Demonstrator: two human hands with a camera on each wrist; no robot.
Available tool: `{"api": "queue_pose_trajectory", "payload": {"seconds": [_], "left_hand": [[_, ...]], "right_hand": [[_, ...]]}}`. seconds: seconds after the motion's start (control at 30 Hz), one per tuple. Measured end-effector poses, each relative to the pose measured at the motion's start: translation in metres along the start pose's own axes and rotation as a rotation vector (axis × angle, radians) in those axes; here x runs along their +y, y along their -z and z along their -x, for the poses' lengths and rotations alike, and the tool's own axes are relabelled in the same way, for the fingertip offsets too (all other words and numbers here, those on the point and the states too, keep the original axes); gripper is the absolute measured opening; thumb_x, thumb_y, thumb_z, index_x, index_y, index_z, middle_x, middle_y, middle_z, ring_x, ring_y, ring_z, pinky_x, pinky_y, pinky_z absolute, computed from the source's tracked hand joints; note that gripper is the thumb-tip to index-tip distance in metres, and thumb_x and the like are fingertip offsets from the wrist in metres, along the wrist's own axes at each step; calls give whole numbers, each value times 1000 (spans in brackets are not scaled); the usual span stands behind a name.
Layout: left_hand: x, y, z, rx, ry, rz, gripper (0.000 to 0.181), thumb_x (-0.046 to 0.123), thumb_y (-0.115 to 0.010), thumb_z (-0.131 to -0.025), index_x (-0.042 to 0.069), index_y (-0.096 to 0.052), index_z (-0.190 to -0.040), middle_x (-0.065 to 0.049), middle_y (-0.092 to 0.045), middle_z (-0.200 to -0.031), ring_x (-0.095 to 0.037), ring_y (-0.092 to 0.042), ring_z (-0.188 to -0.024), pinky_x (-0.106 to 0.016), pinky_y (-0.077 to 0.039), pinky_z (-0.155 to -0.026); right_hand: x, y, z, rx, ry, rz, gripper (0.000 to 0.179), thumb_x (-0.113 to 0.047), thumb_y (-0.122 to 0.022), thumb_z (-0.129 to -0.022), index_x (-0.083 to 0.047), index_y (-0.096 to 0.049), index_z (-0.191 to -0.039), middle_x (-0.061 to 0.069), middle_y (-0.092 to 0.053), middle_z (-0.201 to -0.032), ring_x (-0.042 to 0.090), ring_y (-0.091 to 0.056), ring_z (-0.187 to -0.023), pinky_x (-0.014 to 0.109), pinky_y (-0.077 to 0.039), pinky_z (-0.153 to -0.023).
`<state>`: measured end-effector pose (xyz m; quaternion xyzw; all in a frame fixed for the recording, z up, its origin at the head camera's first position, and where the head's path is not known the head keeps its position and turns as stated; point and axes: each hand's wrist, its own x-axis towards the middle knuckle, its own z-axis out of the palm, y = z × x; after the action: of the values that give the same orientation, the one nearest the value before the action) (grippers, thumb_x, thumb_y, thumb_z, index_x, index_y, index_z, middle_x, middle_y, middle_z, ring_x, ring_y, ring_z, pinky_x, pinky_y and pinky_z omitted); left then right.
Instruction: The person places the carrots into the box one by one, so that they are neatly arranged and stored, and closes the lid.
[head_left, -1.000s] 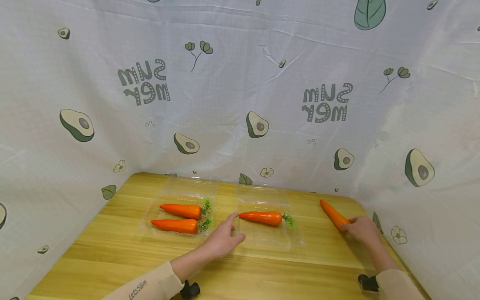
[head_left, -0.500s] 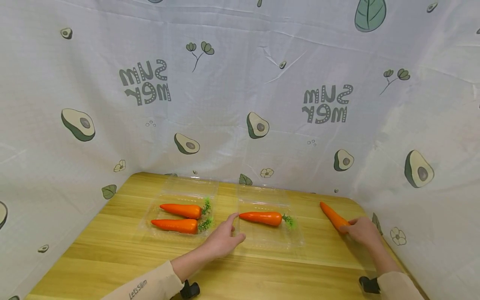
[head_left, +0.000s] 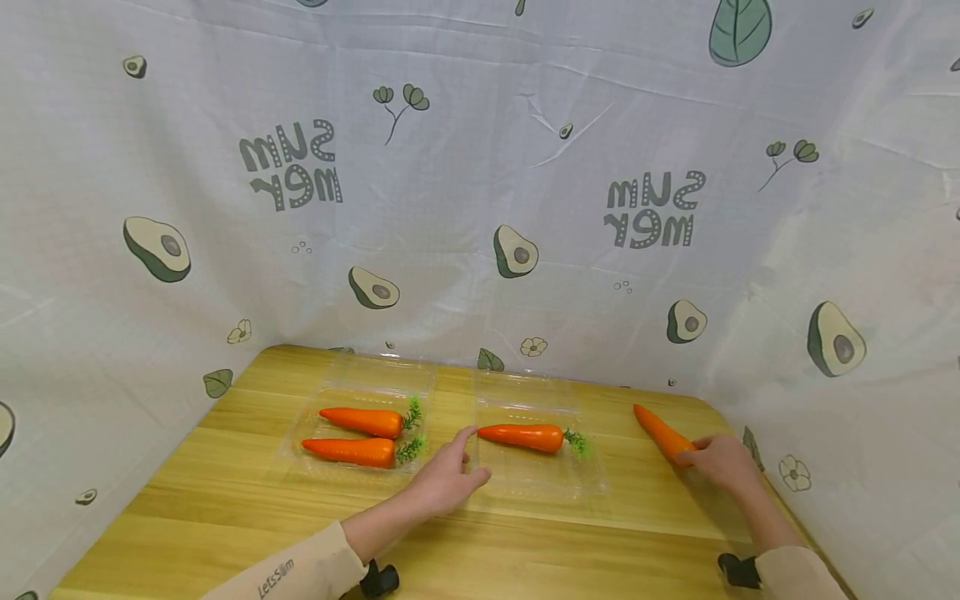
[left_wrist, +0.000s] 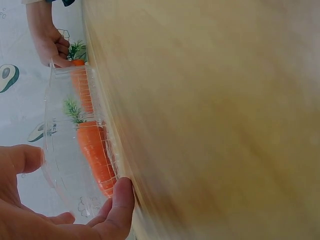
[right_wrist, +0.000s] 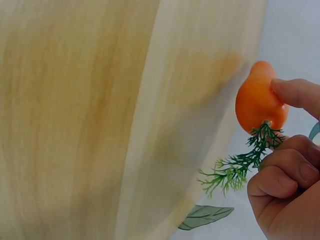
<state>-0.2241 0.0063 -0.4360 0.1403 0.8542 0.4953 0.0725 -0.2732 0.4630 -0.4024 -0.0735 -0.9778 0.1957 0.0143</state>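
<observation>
At the right of the head view, my right hand (head_left: 722, 460) pinches an orange carrot (head_left: 660, 430) near its thick end, the tip pointing away to the back left. Its green leafy top (right_wrist: 240, 165) hangs beside the curled fingers in the right wrist view. My left hand (head_left: 448, 482) stretches its index finger to the left edge of an open clear plastic box (head_left: 540, 483), thumb spread apart. Inside that box lies one carrot (head_left: 521, 436), tip to the left. In the left wrist view, the left fingertip (left_wrist: 123, 192) is right at the box's side wall.
Left of my left hand, a second open clear box (head_left: 307, 471) holds two carrots (head_left: 348, 452) side by side. Both lids fold back toward the hanging printed cloth (head_left: 450, 208), which encloses the wooden table (head_left: 525, 554) at the back and sides.
My right hand and the carrot it holds dip slightly, then shift a little to the left. The left hand and the carrots in the boxes stay where they were.
</observation>
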Motion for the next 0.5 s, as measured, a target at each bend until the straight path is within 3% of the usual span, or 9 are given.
{"api": "queue_pose_trajectory", "payload": {"seconds": [0.5], "left_hand": [[-2, 0, -1, 1, -4, -5, 74, 32, -66, -96, 13, -29, -158, -26, -55, -137, -39, -60, -119, -61, -48, -95]], "right_hand": [[-19, 8, 3, -41, 36, 10, 62, -35, -75, -83, 15, -64, -119, 34, -64, -115, 31, -60, -86, 37, -48, -67]]}}
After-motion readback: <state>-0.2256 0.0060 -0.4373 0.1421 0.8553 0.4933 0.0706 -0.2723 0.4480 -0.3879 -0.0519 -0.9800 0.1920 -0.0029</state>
